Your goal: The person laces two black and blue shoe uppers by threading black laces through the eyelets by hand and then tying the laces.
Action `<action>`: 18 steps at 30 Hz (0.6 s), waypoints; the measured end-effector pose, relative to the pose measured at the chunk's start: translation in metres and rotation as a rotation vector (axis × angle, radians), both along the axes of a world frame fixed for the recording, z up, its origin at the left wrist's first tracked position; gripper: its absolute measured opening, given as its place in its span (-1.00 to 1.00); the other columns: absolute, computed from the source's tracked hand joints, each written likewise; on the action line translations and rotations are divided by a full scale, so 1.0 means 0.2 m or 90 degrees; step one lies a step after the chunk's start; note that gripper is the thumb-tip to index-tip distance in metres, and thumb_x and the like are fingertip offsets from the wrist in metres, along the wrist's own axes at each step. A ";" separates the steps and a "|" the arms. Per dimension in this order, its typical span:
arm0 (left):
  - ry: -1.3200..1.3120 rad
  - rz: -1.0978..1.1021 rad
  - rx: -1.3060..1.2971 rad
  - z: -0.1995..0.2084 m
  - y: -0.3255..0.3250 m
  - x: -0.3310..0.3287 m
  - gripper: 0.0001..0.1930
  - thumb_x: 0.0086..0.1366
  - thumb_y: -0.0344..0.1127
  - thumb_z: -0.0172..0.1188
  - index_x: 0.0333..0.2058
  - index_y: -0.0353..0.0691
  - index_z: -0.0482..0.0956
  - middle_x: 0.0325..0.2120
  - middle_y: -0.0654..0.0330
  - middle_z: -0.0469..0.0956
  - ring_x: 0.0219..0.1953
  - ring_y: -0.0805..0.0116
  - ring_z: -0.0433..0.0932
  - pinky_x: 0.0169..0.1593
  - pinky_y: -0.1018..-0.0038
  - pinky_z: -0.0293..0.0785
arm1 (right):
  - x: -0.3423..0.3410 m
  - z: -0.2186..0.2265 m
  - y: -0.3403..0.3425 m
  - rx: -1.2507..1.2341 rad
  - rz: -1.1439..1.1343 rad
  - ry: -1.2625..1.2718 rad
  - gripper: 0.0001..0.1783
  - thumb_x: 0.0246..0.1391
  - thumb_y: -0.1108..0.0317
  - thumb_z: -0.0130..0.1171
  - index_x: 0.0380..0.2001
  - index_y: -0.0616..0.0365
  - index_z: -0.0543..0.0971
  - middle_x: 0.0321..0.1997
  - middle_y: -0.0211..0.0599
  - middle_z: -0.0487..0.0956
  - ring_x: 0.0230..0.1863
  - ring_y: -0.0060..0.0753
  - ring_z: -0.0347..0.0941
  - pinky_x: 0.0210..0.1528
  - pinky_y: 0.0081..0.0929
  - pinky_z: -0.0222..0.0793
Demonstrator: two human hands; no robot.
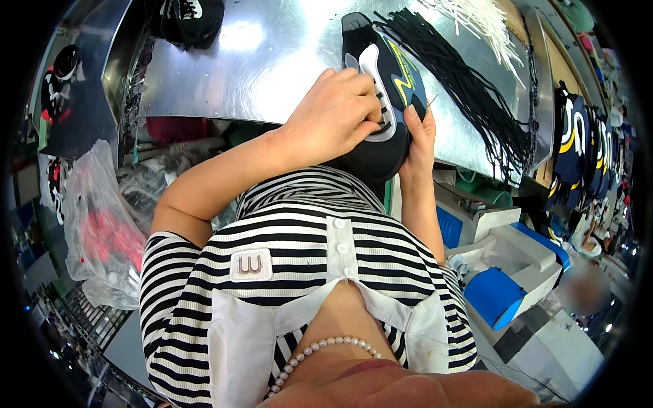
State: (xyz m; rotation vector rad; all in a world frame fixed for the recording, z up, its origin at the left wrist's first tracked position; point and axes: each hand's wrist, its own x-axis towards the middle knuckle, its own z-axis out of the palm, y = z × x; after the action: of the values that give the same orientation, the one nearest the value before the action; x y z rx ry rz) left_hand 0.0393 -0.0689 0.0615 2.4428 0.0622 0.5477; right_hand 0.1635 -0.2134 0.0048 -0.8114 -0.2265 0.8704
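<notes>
A dark shoe upper (392, 81), black and navy with yellow lines and a pale eyelet strip, is tilted over the near edge of the metal table. My right hand (418, 139) grips it along its right side, thumb on top and the other fingers mostly hidden behind. Over the lacing opening, my left hand (337, 109) is closed, its fingertips curled in at the eyelets. Whatever they pinch is hidden. Dark and pale stripes show across the opening beside these fingers. A thin, needle-like tip sticks out near my right fingertips, too small to name.
Black laces (462, 85) lie spread right of the upper, with white laces (479, 24) beyond on the metal table (204, 81). Black laced shoe uppers (187, 20) sit back left. A plastic bag (102, 231) hangs left. A blue-and-white machine (507, 285) and hanging uppers (575, 146) are right.
</notes>
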 end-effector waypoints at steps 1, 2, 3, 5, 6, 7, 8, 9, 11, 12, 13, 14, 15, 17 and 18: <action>0.005 -0.011 -0.021 -0.01 0.00 0.00 -0.86 0.04 -0.35 0.36 -0.44 -0.16 0.56 -0.41 0.28 0.42 -0.28 0.28 0.41 -0.15 0.37 0.27 | -0.01 0.01 0.00 -0.008 0.001 0.000 -0.56 0.16 0.43 0.25 0.06 0.22 0.36 0.00 -0.17 0.56 -0.04 -0.41 0.56 0.03 -0.45 0.52; 0.014 -0.022 -0.030 0.00 0.01 0.00 -0.86 0.04 -0.36 0.35 -0.45 -0.17 0.55 -0.40 0.28 0.42 -0.28 0.28 0.41 -0.16 0.38 0.27 | -0.01 0.01 -0.01 -0.011 0.001 -0.001 -0.57 0.16 0.44 0.25 0.05 0.22 0.36 0.00 -0.18 0.56 -0.05 -0.42 0.55 0.03 -0.45 0.52; 0.023 -0.033 -0.039 0.02 0.02 -0.01 -0.87 0.03 -0.37 0.34 -0.46 -0.17 0.54 -0.40 0.27 0.42 -0.29 0.28 0.41 -0.16 0.38 0.28 | -0.01 0.01 -0.01 -0.014 0.001 -0.002 -0.58 0.16 0.45 0.25 0.04 0.21 0.36 -0.01 -0.18 0.56 -0.05 -0.42 0.55 0.02 -0.45 0.52; 0.035 -0.077 -0.104 0.03 0.04 -0.03 -0.87 0.03 -0.40 0.32 -0.47 -0.19 0.52 -0.40 0.26 0.41 -0.29 0.29 0.40 -0.17 0.39 0.29 | -0.02 0.02 -0.03 -0.009 0.008 -0.001 -0.59 0.15 0.46 0.25 0.03 0.19 0.36 -0.02 -0.19 0.56 -0.06 -0.43 0.55 0.02 -0.45 0.52; 0.037 -0.111 -0.159 0.03 0.07 -0.04 -0.87 0.03 -0.41 0.31 -0.47 -0.20 0.51 -0.40 0.26 0.40 -0.30 0.31 0.39 -0.18 0.39 0.30 | -0.02 0.02 -0.04 -0.001 0.013 0.000 -0.59 0.15 0.47 0.25 0.02 0.18 0.35 -0.03 -0.19 0.56 -0.06 -0.43 0.55 0.01 -0.45 0.52; 0.039 -0.146 -0.214 0.03 0.09 -0.05 -0.88 0.03 -0.42 0.30 -0.47 -0.21 0.50 -0.40 0.26 0.39 -0.31 0.32 0.38 -0.18 0.39 0.31 | -0.03 0.03 -0.05 0.006 0.019 0.003 -0.60 0.15 0.48 0.24 0.01 0.18 0.35 -0.03 -0.19 0.56 -0.06 -0.43 0.55 0.01 -0.45 0.52; 0.056 -0.165 -0.265 0.04 0.10 -0.07 -0.88 0.04 -0.43 0.29 -0.48 -0.21 0.49 -0.41 0.26 0.38 -0.31 0.34 0.37 -0.19 0.40 0.31 | -0.03 0.03 -0.06 0.010 0.019 0.000 -0.61 0.15 0.49 0.24 0.00 0.17 0.35 -0.04 -0.19 0.56 -0.06 -0.42 0.55 0.01 -0.44 0.52; 0.073 -0.184 -0.316 0.06 0.12 -0.08 -0.88 0.04 -0.44 0.28 -0.48 -0.22 0.49 -0.41 0.26 0.37 -0.31 0.35 0.36 -0.20 0.40 0.31 | -0.04 0.02 -0.06 0.014 0.020 -0.003 -0.61 0.15 0.50 0.23 -0.01 0.16 0.34 -0.04 -0.19 0.56 -0.06 -0.42 0.55 0.01 -0.44 0.53; 0.093 -0.198 -0.387 0.07 0.14 -0.13 -0.89 0.05 -0.48 0.26 -0.49 -0.23 0.47 -0.40 0.27 0.35 -0.29 0.40 0.34 -0.17 0.45 0.30 | -0.07 0.05 -0.06 0.024 0.008 -0.005 -0.64 0.15 0.52 0.22 -0.04 0.16 0.34 -0.04 -0.17 0.56 -0.06 -0.40 0.55 0.01 -0.44 0.53; 0.089 -0.194 -0.390 0.07 0.16 -0.16 -0.89 0.05 -0.48 0.27 -0.49 -0.24 0.48 -0.39 0.26 0.36 -0.28 0.40 0.35 -0.15 0.46 0.30 | -0.07 0.05 -0.08 0.020 -0.005 0.002 -0.63 0.13 0.51 0.24 -0.04 0.17 0.35 -0.02 -0.16 0.55 -0.05 -0.39 0.55 0.03 -0.44 0.53; 0.084 -0.192 -0.393 0.07 0.17 -0.18 -0.89 0.05 -0.49 0.27 -0.48 -0.24 0.48 -0.38 0.26 0.37 -0.27 0.40 0.35 -0.13 0.48 0.30 | -0.06 0.05 -0.09 0.024 0.003 -0.012 -0.62 0.13 0.49 0.25 -0.04 0.18 0.35 -0.01 -0.15 0.54 -0.04 -0.38 0.55 0.04 -0.43 0.52; 0.079 -0.189 -0.396 0.07 0.18 -0.20 -0.89 0.05 -0.49 0.27 -0.47 -0.25 0.49 -0.38 0.26 0.38 -0.26 0.40 0.36 -0.10 0.49 0.30 | -0.05 0.06 -0.09 0.029 0.013 -0.025 -0.62 0.12 0.47 0.27 -0.04 0.18 0.35 0.00 -0.15 0.54 -0.03 -0.38 0.55 0.05 -0.43 0.52; 0.072 -0.194 -0.391 0.07 0.18 -0.20 -0.90 0.11 -0.48 0.29 -0.43 -0.26 0.52 -0.36 0.25 0.39 -0.21 0.38 0.39 -0.03 0.50 0.29 | -0.07 0.06 -0.10 0.015 0.028 -0.041 -0.58 0.11 0.44 0.30 -0.03 0.18 0.35 0.03 -0.14 0.54 -0.01 -0.35 0.55 0.07 -0.40 0.51; 0.048 -0.175 -0.438 0.07 0.13 -0.18 -0.91 0.14 -0.47 0.30 -0.41 -0.25 0.54 -0.33 0.25 0.40 -0.18 0.38 0.40 0.00 0.49 0.29 | -0.09 0.06 -0.08 0.041 0.038 -0.031 -0.48 0.12 0.40 0.30 0.09 0.21 0.33 0.07 -0.12 0.52 0.04 -0.32 0.53 0.09 -0.39 0.49; 0.036 -0.164 -0.461 0.06 0.12 -0.18 -0.91 0.16 -0.47 0.30 -0.40 -0.25 0.55 -0.32 0.25 0.40 -0.17 0.38 0.40 0.01 0.48 0.29 | -0.10 0.07 -0.08 0.046 0.035 -0.015 -0.44 0.13 0.38 0.29 0.14 0.22 0.31 0.09 -0.11 0.52 0.05 -0.31 0.53 0.09 -0.40 0.49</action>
State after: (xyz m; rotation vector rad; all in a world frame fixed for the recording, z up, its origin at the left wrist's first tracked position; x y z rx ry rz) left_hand 0.0028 -0.0445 0.0731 1.7237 -0.0290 0.2725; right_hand 0.1441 -0.2284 0.0185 -0.7509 -0.3007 0.8997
